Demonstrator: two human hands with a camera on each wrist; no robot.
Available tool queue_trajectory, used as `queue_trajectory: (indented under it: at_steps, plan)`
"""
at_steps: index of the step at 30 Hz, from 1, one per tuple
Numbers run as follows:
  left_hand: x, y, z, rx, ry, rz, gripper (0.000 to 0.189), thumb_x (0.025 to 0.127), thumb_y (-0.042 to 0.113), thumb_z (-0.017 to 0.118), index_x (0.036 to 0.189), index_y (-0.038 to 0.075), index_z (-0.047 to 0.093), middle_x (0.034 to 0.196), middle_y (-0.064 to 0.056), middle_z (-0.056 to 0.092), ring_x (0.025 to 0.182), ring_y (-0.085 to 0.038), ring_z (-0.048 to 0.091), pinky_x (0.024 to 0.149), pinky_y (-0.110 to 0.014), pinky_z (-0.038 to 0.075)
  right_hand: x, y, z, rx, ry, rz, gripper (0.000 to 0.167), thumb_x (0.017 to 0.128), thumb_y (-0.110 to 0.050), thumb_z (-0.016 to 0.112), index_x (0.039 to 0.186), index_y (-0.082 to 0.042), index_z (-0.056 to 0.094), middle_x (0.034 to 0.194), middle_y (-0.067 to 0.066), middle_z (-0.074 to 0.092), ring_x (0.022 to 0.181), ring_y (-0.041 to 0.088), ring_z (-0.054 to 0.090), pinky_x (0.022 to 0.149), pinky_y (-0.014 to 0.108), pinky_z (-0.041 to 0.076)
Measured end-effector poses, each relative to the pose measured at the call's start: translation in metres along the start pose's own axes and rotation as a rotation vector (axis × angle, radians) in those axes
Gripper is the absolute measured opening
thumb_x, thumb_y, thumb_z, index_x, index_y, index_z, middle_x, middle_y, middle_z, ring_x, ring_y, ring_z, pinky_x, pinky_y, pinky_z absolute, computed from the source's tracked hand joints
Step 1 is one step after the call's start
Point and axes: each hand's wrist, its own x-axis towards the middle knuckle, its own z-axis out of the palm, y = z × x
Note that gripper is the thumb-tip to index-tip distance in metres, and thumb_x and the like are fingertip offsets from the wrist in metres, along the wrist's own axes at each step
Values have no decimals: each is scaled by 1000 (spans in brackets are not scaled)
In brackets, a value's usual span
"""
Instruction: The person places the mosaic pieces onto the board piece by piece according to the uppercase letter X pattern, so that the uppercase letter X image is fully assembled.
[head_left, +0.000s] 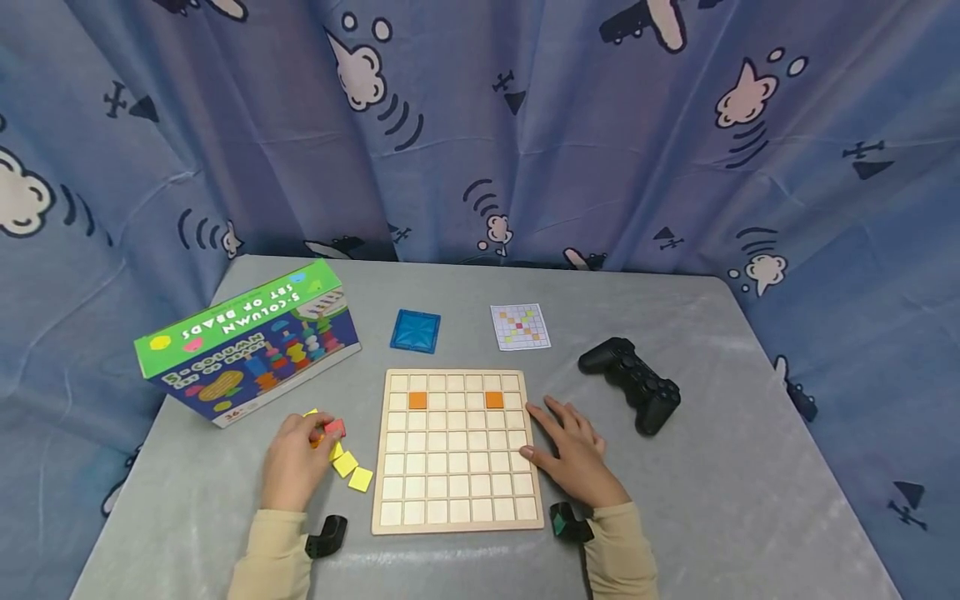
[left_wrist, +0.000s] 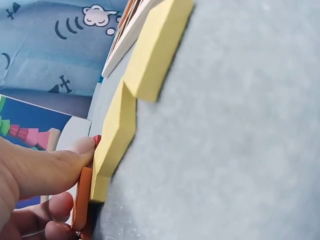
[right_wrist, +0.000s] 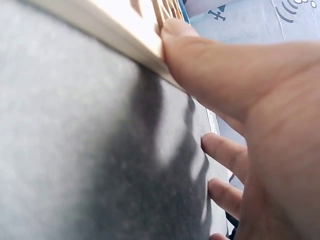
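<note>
The left hand (head_left: 294,462) is curling its thumb and fingers narrowly over a small cluster of tiles; whether it is actually pinching one, I cannot tell. A red tile (head_left: 335,427) is sitting right at its fingertips, and in the left wrist view an orange tile (left_wrist: 82,200) is showing against the fingers, just below the thumb. Yellow tiles (head_left: 346,464) are trailing away from that grip, to its right and toward the person, while another yellow edge is peeking out just beyond the fingertips.

The right hand (head_left: 573,450) is spreading its fingers wide, its thumb and index fingertip touching the right edge of the wooden grid board (head_left: 457,531). The board is lying between the two hands, to the right of the left grip, and is carrying two orange squares (head_left: 417,401) in a far row. The colourful box (head_left: 255,342) is standing beyond the left hand, and a black game controller (head_left: 633,385) is lying beyond the right hand, off to its right.
</note>
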Motion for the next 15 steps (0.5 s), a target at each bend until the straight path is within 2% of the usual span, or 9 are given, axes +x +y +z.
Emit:
queue_trajectory:
  at_steps: [3,6,10,15]
  plan:
    - [-1,0,1,-8,21,-13,26,82,13,76,103,1,67,90,-13,55,77,-25,51,68,-38,42,0,0,0,-2,-1,1,69,87,-45,66,148,-29,37,157,10,22,142,42,11,94,63,15]
    - [-1,0,1,-9,16,-31,25,82,13,76,102,3,66,92,-12,57,81,-27,52,73,-40,44,0,-1,0,-5,-3,2,69,88,-45,66,148,-29,37,157,10,22,142,42,11,94,62,15]
    - [-1,0,0,-9,5,-34,21,83,12,75,99,4,65,86,-9,57,77,-25,49,70,-37,40,0,-1,0,-2,-3,0,68,88,-44,66,148,-28,37,157,11,22,142,42,11,94,62,15]
    - [-3,1,-3,-20,26,-18,15,83,12,75,92,4,65,84,-8,59,74,-23,51,68,-35,40,0,-2,-1,-2,-2,-2,68,88,-43,66,148,-28,37,157,11,22,142,42,11,94,62,14]
